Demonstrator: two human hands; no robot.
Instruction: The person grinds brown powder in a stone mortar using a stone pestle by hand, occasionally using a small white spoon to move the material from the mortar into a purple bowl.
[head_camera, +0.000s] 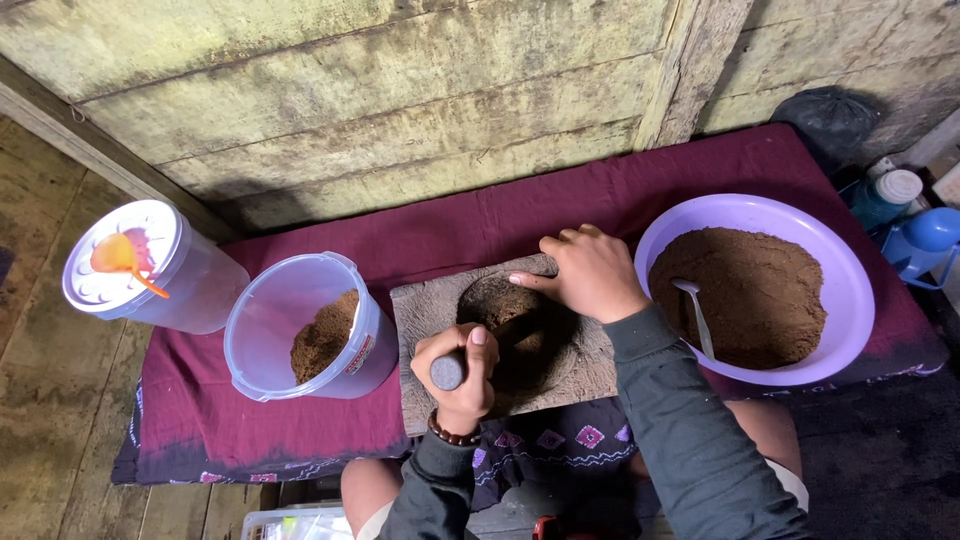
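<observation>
A grey stone mortar slab lies on a maroon cloth, with brown powder in its round hollow. My left hand is shut on a dark pestle whose end points into the hollow. My right hand rests curled on the slab's far right edge, steadying it, with the thumb at the hollow's rim.
A purple bowl of brown powder with a metal spoon sits at right. A tilted clear tub holding some powder is at left, with a lidded tub beyond it. Wooden plank wall behind; blue bottles at far right.
</observation>
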